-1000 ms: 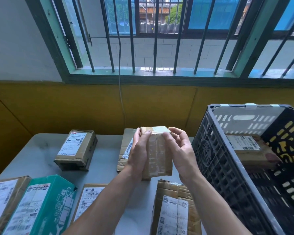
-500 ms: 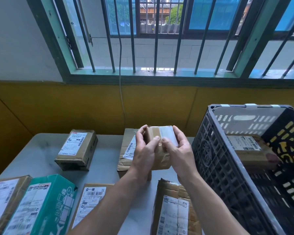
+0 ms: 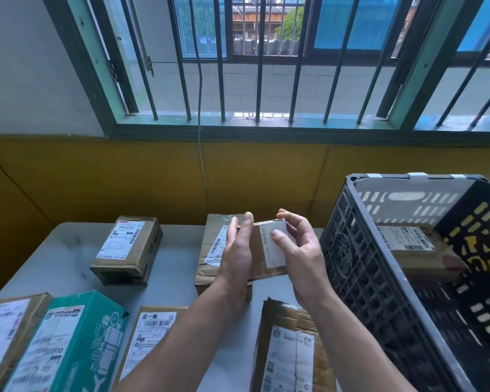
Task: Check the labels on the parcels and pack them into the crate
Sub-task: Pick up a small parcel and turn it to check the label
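I hold a small brown cardboard parcel above the table, its white label turned toward me. My left hand grips its left side and my right hand grips its right side, thumb pressed on the label. The dark grey slatted crate stands just right of my hands, and one labelled brown parcel lies inside it. A flat brown parcel lies on the table behind my left hand, partly hidden.
On the grey table lie a brown box at the back left, a teal box and a brown box at the front left, a labelled parcel and a crumpled one near me. A yellow wall and barred window stand behind.
Both hands have turned the small parcel, so its white label, which was on top, now faces me on the right side. The parcel sits slightly lower.
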### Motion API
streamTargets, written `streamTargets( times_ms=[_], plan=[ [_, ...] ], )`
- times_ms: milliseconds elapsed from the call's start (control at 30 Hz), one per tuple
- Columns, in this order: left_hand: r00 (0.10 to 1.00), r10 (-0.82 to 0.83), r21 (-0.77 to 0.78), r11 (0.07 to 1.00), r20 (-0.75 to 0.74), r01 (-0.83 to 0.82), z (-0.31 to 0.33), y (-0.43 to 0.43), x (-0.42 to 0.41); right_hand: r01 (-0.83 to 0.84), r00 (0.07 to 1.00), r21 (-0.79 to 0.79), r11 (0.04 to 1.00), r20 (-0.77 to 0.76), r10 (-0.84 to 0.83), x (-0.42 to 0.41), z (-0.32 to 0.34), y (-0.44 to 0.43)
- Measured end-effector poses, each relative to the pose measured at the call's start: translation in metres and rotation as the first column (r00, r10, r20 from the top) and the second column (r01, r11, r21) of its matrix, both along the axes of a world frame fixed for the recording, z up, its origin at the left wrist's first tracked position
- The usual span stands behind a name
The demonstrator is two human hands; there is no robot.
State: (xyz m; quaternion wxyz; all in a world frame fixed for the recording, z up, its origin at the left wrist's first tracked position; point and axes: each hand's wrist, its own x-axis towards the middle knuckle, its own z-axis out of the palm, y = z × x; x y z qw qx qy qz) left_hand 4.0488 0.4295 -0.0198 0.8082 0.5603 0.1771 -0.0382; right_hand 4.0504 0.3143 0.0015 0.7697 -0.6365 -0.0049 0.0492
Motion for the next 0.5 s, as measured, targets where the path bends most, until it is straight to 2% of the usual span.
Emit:
streamTargets(
  times_ms=[100,267,433,500],
  plan=[
    [0.999,-0.011,-0.053,0.999,-0.046,0.009,-0.0001,-0.0004,0.0004,-0.02,1.0,0.011,1.0,0.017,0.019,-0.0013,0.002,-0.001],
    [0.998,0.034,-0.017,0.999,0.046,-0.033,-0.0019,0.0001,-0.0028,-0.035,0.999,-0.026,0.999,-0.003,0.035,-0.0008,0.0025,0.0007],
    [0.993,-0.05,0.065,0.997,0.105,0.043,-0.0027,-0.0001,-0.0074,-0.089,0.992,-0.145,0.985,-0.096,0.076,-0.0006,0.0055,0.0012],
    [0.992,-0.085,0.044,0.996,0.091,0.081,-0.0017,0.0008,-0.0073,-0.082,0.992,-0.145,0.986,-0.106,0.067,0.0001,0.0043,0.001]
  ],
)
